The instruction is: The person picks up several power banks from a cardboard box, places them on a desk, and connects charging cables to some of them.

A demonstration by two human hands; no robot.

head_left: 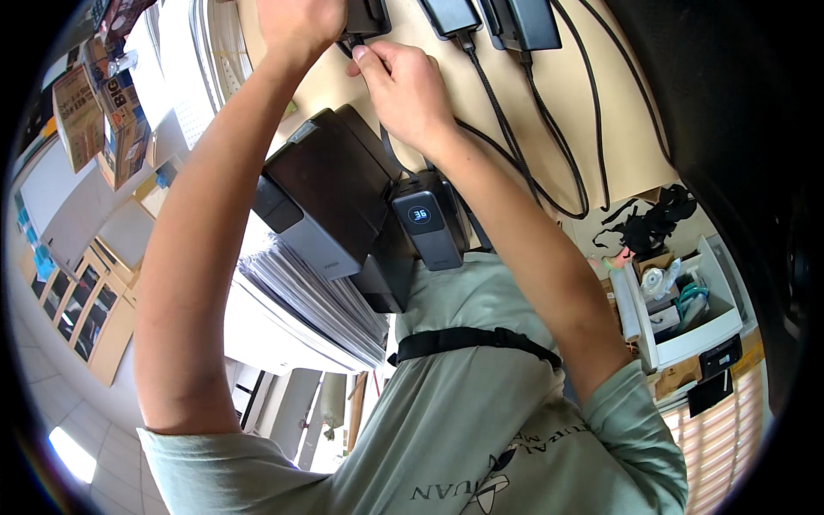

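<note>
1. Left hand (296, 26) clamped on a black power bank (367, 15) at the top edge of the beige table (592, 112).
2. Right hand (403, 86) pinching a black cable (354, 45) at its lower end.
3. Glossy, dark, mostly hidden.

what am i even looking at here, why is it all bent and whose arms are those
This is one picture from a wide fisheye camera worn on a person's head, looking down at their own hands. That lens is what bends straight edges near the rim. There is no machine: both bare arms come up from the lower edge and belong to the wearer, whose green shirt fills the bottom.

The hands meet at the top, over a tan table. The left hand grips a black device, and the right hand pinches a black cable at its end. Whether the plug is in, I cannot tell.

Beside them lie two more black devices with cables. Nearer the body are a black box, a grey power bank with a lit display, and a paper stack.
</note>
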